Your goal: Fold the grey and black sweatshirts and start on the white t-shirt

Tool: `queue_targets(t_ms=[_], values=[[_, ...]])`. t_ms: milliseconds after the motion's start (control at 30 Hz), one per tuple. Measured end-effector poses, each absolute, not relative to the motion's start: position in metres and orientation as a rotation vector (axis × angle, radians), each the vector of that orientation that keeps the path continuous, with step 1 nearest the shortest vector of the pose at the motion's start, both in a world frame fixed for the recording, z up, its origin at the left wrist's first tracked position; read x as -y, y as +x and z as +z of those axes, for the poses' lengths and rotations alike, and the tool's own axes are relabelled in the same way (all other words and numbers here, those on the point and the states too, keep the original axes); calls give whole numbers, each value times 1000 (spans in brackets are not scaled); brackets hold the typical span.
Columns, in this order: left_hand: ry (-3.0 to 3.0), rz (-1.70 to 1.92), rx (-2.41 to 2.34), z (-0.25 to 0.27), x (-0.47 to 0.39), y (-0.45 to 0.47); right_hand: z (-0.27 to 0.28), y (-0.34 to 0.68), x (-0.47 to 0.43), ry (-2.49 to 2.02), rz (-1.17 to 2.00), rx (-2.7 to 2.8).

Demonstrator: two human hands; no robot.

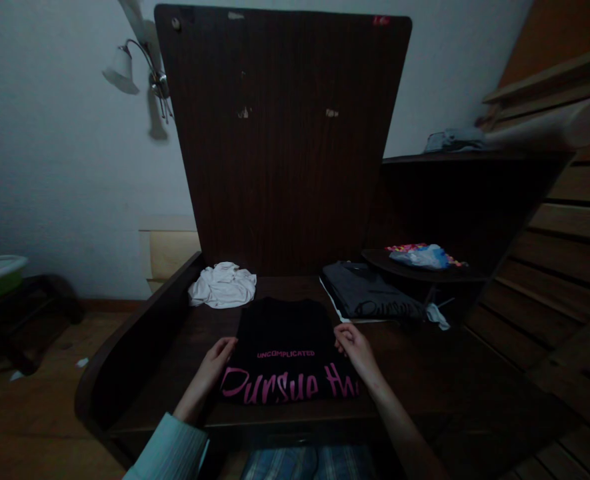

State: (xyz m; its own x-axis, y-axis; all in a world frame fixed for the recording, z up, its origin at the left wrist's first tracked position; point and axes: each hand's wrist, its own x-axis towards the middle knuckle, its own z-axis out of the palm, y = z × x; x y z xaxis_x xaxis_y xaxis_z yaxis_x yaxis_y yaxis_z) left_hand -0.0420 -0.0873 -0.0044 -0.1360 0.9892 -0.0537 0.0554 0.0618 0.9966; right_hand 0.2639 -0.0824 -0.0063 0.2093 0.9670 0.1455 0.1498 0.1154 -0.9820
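A black T-shirt (287, 333) with pink lettering lies folded on the dark wooden desk (169, 373) in front of me. At its left edge, my left hand (219, 352) has its fingers closed on the cloth. My right hand (353, 341) pinches the shirt's right edge at about the same height. The neckline points away from me, and the larger pink words sit near the desk's front edge. Fingertips of both hands are partly hidden against the dark cloth.
A crumpled white cloth (223, 285) lies at the back left. Dark folded clothes (369, 290) are stacked at the back right, beside a small shelf (399, 263) holding a plastic bag (422, 256). A tall dark panel (285, 153) rises behind the desk.
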Motion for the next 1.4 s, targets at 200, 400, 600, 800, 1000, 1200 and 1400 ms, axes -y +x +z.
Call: queue_targets(t_ms=[200, 400, 600, 800, 1000, 1200, 1400], values=[[1077, 1185, -1308, 6, 107, -43, -27, 268, 84, -1302, 820, 1204], [1134, 1168, -1318, 3, 105, -43, -24, 271, 89, -1365, 797, 1244], [1133, 1157, -1272, -3, 103, -44, -28, 272, 90, -1315, 911, 1227], [1147, 1159, -1274, 1, 104, -44, -36, 273, 87, -1278, 987, 1199], [1177, 1158, -1283, 2, 104, -45, -36, 274, 88, -1234, 965, 1214], [1190, 1140, -1254, 0, 104, -45, -35, 271, 90, -1223, 1046, 1211], [1149, 1133, -1222, -3, 105, -45, -29, 268, 95, -1156, 1179, 1224]])
